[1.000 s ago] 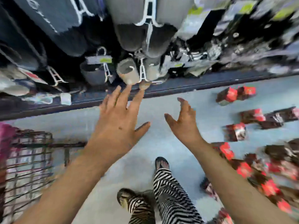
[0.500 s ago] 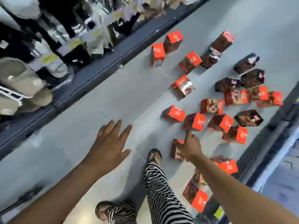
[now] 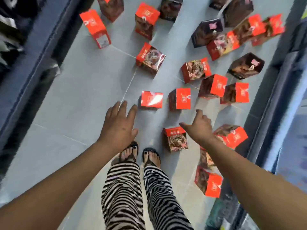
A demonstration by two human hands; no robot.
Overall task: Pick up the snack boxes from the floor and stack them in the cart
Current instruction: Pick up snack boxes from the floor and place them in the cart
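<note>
The floor [image 3: 74, 122] is showing as smooth, pale grey tile with thin joints. It is looking slick, so a person bending here in open sandals [image 3: 150, 156] is risking a slip, I judge.

The boxes [image 3: 151, 99] are lying scattered along the aisle from beside the feet to the far end, some upright and some tipped. Several are crowding the near right, so a step that way is likely to kick or crush one. The cart is not showing in this view. Each carry is therefore calling for a turn away from the pile, and a loose armful is liable to spill.

The near box [image 3: 177, 140] is standing just right of the feet, beneath the right hand [image 3: 199, 128]. That hand is hanging over it with the thumb out to the left and the fingers loosely curled, gripping nothing. Whether the thumb is touching the box I cannot tell. A one-handed grab at a top corner is likely to dent the card. The left hand [image 3: 118, 126] is hovering over bare tile to the left, fingers spread, holding nothing.

The shelf bases [image 3: 41, 52] are running down both sides, dark and hard-edged. The boxes are looking like glossy card cartons, rectangular and sharp-cornered, with red ends and dark brown printed faces. Their flat sides are promising a steady stack if squared. The trousers [image 3: 123, 188] are showing as soft striped cloth.
</note>
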